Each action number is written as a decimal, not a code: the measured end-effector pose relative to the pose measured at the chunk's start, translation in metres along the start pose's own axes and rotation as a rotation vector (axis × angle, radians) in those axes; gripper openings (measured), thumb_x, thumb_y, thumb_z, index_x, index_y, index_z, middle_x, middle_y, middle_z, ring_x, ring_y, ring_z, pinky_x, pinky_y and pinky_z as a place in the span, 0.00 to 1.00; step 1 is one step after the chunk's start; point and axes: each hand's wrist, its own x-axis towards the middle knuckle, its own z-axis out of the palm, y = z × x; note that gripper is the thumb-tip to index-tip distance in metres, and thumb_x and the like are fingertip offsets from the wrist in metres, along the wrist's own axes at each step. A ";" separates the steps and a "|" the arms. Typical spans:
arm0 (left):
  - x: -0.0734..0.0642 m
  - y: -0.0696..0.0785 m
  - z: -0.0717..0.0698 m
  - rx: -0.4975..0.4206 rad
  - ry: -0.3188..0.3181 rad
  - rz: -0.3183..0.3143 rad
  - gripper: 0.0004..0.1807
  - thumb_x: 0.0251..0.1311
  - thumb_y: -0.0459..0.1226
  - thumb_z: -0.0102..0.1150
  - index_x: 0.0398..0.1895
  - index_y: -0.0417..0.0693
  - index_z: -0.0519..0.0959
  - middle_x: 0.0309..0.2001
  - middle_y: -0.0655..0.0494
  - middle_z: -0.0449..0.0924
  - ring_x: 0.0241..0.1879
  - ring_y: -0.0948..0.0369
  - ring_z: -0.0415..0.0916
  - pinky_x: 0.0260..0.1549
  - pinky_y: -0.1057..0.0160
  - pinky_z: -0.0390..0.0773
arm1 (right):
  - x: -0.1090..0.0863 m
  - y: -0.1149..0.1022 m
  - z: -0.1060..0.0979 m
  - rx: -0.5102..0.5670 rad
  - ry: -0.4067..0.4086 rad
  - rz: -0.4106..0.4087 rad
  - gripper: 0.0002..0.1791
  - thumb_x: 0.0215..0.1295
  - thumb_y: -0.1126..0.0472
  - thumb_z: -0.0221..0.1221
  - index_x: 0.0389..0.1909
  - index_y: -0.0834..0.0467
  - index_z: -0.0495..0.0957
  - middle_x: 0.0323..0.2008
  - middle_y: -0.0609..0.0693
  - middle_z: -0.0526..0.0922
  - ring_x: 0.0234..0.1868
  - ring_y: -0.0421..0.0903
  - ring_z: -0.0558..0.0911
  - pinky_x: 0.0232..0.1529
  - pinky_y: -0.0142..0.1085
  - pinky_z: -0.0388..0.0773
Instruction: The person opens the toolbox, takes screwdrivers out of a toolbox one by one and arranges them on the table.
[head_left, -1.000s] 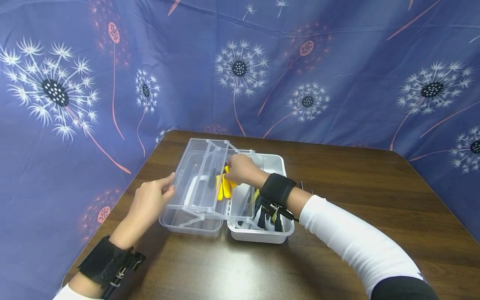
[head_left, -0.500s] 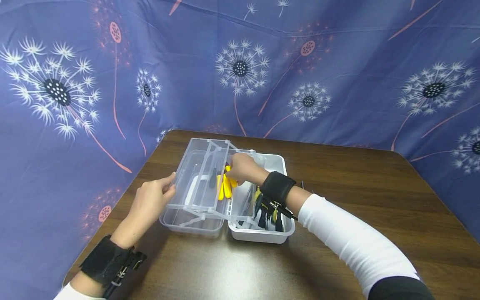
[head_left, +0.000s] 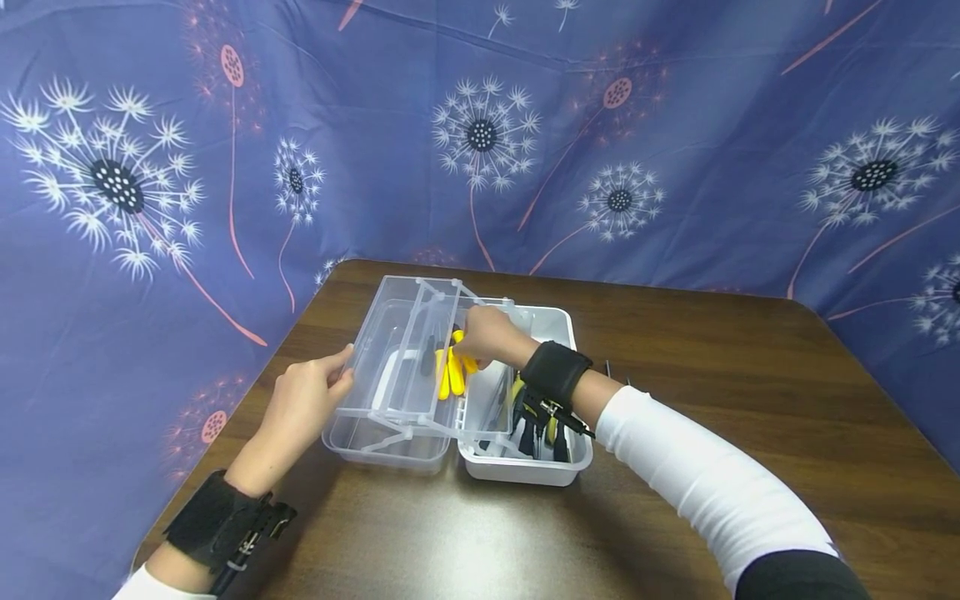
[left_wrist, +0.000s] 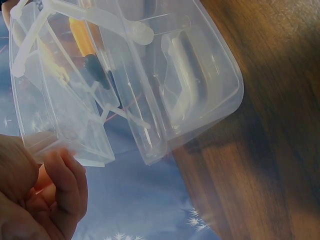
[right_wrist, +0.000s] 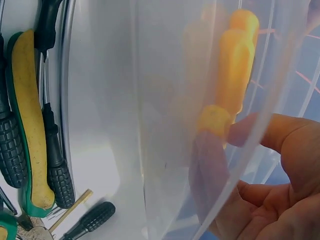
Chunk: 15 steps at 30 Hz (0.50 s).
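Note:
A toolbox lies open, its white base (head_left: 525, 473) on the right and its clear lid (head_left: 352, 443) on the left. Clear tiered trays (head_left: 390, 321) span the two halves. At the trays' left end, my left hand (head_left: 303, 400) pinches the edge between thumb and fingers. My right hand (head_left: 491, 335) reaches into the tray and pinches a yellow-handled tool (right_wrist: 214, 119), whose exact kind the tray wall blurs. Other yellow handles (head_left: 455, 375) lie close beside those fingers. In the left wrist view, one yellow handle (left_wrist: 82, 37) has a dark end.
Inside the white base lie screwdrivers with black handles (right_wrist: 60, 185) and a yellow-and-green handle (right_wrist: 31, 120). Thin dark rods (head_left: 607, 368) show on the wooden table (head_left: 712, 400) right of the box. A patterned blue cloth (head_left: 360, 167) hangs behind.

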 end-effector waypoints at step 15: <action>0.000 0.001 0.001 -0.001 0.020 0.012 0.20 0.59 0.34 0.55 0.55 0.41 0.79 0.17 0.55 0.73 0.13 0.65 0.52 0.14 0.65 0.56 | 0.001 0.007 0.001 0.049 0.017 -0.004 0.11 0.56 0.58 0.64 0.21 0.60 0.76 0.18 0.50 0.78 0.17 0.43 0.81 0.23 0.31 0.80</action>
